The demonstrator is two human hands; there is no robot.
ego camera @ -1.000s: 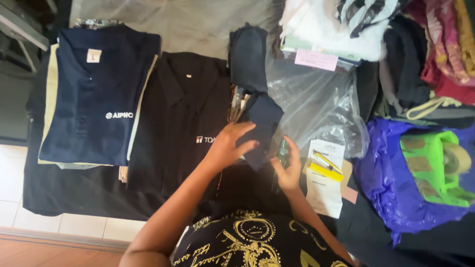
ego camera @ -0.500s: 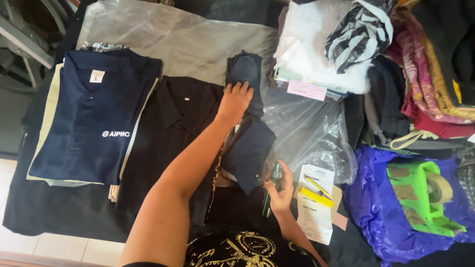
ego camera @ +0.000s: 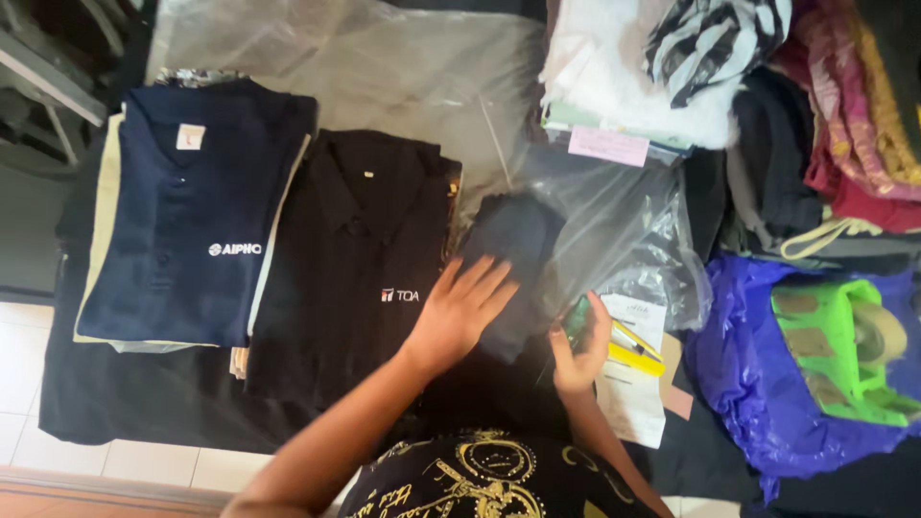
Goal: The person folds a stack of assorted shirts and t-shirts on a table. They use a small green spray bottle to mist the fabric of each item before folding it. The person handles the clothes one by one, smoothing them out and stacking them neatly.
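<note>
Left hand (ego camera: pixel 460 312) at frame centre, palm down, fingers spread flat. Right hand (ego camera: pixel 578 347) lower centre-right, fingers curled closed.

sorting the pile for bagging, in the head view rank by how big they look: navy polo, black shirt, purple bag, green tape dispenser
1. navy polo and black shirt: about alike, and the left hand covers part of the black one, so no ranking.
2. purple bag, partly cut off.
3. green tape dispenser, smallest.

I'm looking down on what seems a clothing packing or sorting spot — folded polo shirts (ego camera: pixel 197 216), clear plastic garment bags (ego camera: pixel 614 230) and heaped garments (ego camera: pixel 815 125) spread across a tiled floor (ego camera: pixel 29 374).
</note>
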